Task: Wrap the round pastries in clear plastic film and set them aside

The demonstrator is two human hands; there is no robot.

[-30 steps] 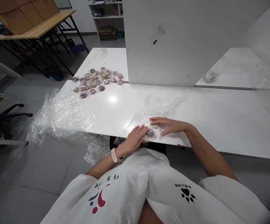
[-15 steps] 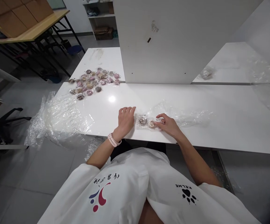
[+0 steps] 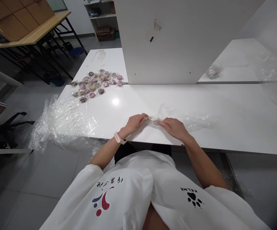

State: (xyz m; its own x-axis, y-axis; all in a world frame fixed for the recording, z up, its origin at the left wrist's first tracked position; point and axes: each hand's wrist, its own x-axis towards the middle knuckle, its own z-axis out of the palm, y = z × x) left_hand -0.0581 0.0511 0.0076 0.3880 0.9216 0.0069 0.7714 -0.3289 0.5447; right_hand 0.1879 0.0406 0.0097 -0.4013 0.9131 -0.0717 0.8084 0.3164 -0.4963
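Observation:
Both hands hold a clear plastic packet (image 3: 153, 120) just above the table, one at each end. My left hand (image 3: 136, 122), with a pale pink band at the wrist, has its fingers closed on the left end. On the other end, the fingers of my right hand (image 3: 175, 128) are pinched. The round pieces in the packet are mostly hidden by the fingers and glare. Loose clear plastic wrap (image 3: 196, 121) lies on the white table beyond and right of my right hand.
A cluster of small, round, individually wrapped pieces (image 3: 93, 84) in brown, pink and tan lies at the back left. Flat clear plastic bags (image 3: 64, 115) hang over the table's left edge. A tall white panel (image 3: 162, 48) stands behind the white table (image 3: 236, 121).
My left hand has moved right and closed on the packet. Its round pieces, earlier seen flat on the table, are now gathered up between both hands.

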